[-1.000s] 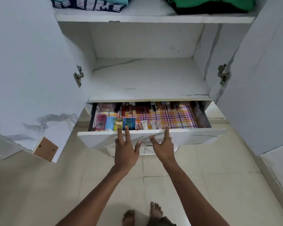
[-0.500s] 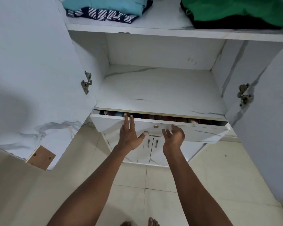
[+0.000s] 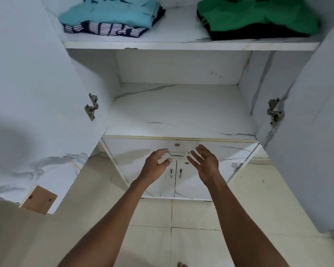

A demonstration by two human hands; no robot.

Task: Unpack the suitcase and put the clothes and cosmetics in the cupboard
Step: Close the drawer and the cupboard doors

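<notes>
The white marble-patterned cupboard's drawer (image 3: 135, 149) is pushed fully in, so the cosmetics inside are hidden. Its metal handle (image 3: 178, 154) sits between my hands. My left hand (image 3: 155, 164) hovers just in front of the drawer face, fingers loosely curled, holding nothing. My right hand (image 3: 205, 162) is beside it, palm turned up and fingers spread, also empty. On the upper shelf (image 3: 181, 44) lie folded clothes: a light blue and striped stack (image 3: 112, 18) at the left, a green and black stack (image 3: 258, 20) at the right.
Both cupboard doors stand open, the left door (image 3: 27, 93) and right door (image 3: 320, 122) flanking me. The middle shelf (image 3: 181, 112) is bare. Two small lower doors (image 3: 175, 182) sit beneath the drawer. Tiled floor (image 3: 172, 237) lies below.
The drawer, open with cosmetics showing a second ago, has been pushed fully in. Both hands have come off its front and now hover open.
</notes>
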